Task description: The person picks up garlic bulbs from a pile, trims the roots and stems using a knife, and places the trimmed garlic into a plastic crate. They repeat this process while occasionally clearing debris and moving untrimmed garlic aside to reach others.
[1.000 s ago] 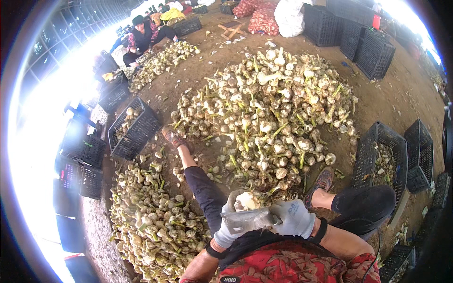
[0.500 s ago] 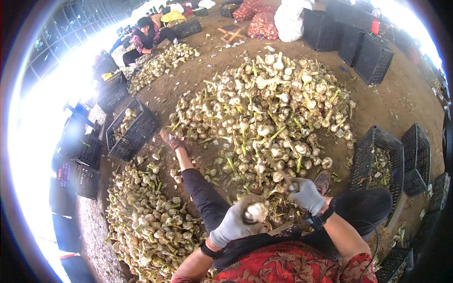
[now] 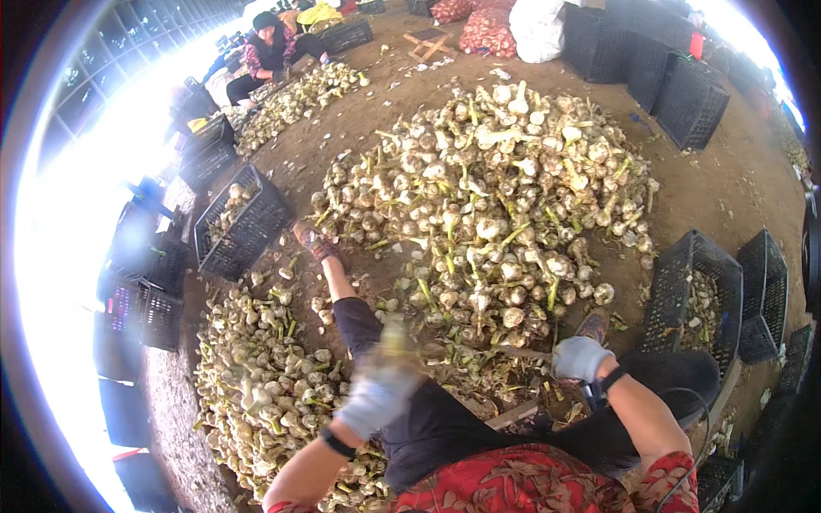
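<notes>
One white-gloved left hand (image 3: 380,398) blurred, can't tell grip; white-gloved right hand (image 3: 580,357) clenched, seemingly on thin brownish blade (image 3: 526,351); overfast swing could scatter off-white garlic pile (image 3: 265,398).

A round, pale yellow-white garlic bulb (image 3: 394,339), too blurred to show its pose, is at the fingertips of the left hand (image 3: 378,399). A thin, straight, brownish-grey knife (image 3: 523,351) points leftward from the right hand (image 3: 580,359), its handle hidden.
</notes>
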Demonstrator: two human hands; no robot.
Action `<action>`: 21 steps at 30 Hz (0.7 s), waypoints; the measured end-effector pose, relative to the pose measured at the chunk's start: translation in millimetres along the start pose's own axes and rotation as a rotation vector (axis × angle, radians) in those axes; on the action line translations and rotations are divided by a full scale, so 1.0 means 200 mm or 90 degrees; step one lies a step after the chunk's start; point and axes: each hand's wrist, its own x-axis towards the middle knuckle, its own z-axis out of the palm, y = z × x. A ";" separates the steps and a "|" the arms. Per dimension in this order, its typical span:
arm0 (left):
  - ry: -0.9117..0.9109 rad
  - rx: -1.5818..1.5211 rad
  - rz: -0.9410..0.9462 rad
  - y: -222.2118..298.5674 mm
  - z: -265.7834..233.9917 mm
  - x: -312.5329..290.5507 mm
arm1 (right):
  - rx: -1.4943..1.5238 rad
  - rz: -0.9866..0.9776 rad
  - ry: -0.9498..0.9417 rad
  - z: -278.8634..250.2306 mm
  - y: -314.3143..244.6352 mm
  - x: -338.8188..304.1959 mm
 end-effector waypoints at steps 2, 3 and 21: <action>-0.198 -0.172 -0.256 -0.24 -0.02 -0.21 | 0.316 0.072 0.114 0.04 0.03 -0.03; -0.325 -0.316 -0.453 -0.36 -0.06 -0.30 | 0.322 0.070 0.108 0.06 0.02 -0.03; -0.352 -0.490 -0.379 0.04 0.84 1.08 | 0.902 0.061 0.361 -0.05 -0.17 0.18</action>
